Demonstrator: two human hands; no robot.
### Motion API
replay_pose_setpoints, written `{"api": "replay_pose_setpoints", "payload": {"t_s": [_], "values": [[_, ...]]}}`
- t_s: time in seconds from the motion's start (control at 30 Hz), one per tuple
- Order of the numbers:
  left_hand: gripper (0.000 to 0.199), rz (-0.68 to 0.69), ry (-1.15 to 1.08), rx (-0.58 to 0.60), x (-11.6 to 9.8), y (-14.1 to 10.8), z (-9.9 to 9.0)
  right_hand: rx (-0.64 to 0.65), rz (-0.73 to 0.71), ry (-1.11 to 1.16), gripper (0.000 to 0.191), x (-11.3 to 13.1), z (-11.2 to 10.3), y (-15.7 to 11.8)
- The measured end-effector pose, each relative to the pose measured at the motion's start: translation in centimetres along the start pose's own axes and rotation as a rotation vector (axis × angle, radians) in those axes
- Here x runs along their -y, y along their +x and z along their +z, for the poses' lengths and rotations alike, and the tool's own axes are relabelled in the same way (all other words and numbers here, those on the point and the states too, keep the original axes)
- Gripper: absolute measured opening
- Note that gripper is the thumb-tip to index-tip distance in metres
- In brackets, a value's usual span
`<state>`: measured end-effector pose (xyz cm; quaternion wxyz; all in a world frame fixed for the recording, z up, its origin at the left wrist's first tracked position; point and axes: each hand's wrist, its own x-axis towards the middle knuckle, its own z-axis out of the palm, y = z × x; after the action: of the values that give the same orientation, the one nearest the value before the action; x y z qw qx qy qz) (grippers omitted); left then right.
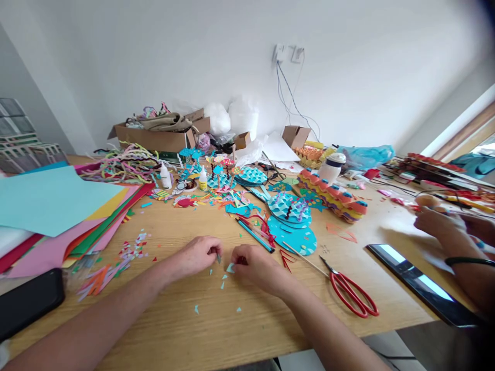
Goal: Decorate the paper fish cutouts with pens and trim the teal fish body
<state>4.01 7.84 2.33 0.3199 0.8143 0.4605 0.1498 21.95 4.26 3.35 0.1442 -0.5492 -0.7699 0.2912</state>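
Note:
My left hand [201, 253] is closed in a pinch over the middle of the table, with a small greyish-blue scrap [218, 259] at its fingertips. Just to its right, the fingers of my right hand [255, 267] are bent together on a small light-blue paper piece [230, 268]. Its fingertips are partly hidden. The two hands are close but apart. Below them on the wood lie several tiny light-blue paper scraps [196, 309]. Scissors with red handles [355, 294] rest to the right of my right forearm, their blades pointing away from me, near a thin wooden stick [305, 257].
Coloured paper sheets [58, 196] and a black phone [33, 301] lie left. Behind my hands are pens [255, 234], blue paper fish shapes [292, 237], glue bottles [203, 179] and an egg-carton strip [332, 196]. At right, another person's hands [441, 226] work beyond a tablet [417, 283].

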Motion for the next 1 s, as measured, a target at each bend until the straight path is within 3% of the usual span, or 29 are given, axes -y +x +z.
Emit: {"api": "replay_pose_setpoints", "payload": {"t_s": [0.1, 0.23, 0.43, 0.6, 0.77, 1.0], "values": [[0.021, -0.026, -0.059, -0.01, 0.3, 0.2, -0.1, -0.035, 0.027, 0.137, 0.004, 0.2, -0.7, 0.1], [0.013, -0.058, -0.161, -0.018, 0.8, 0.6, 0.1, 0.012, -0.013, 0.298, 0.003, 0.9, -0.9, 0.8], [0.012, -0.086, -0.339, -0.001, 0.7, 0.5, 0.2, -0.097, -0.019, 0.142, 0.025, 1.5, -0.5, 2.7], [0.014, -0.059, -0.393, -0.033, 0.4, 0.2, -0.7, -0.088, -0.019, 0.032, 0.003, 1.9, -1.1, 3.8], [0.012, -0.024, -0.394, -0.112, 0.6, 0.5, -1.4, -0.162, 0.005, -0.016, 0.007, 3.0, -1.5, 4.4], [0.01, -0.026, -0.325, -0.163, 1.6, 0.4, -0.8, -0.108, -0.052, 0.169, 0.006, 2.2, -0.1, 4.4]]}}
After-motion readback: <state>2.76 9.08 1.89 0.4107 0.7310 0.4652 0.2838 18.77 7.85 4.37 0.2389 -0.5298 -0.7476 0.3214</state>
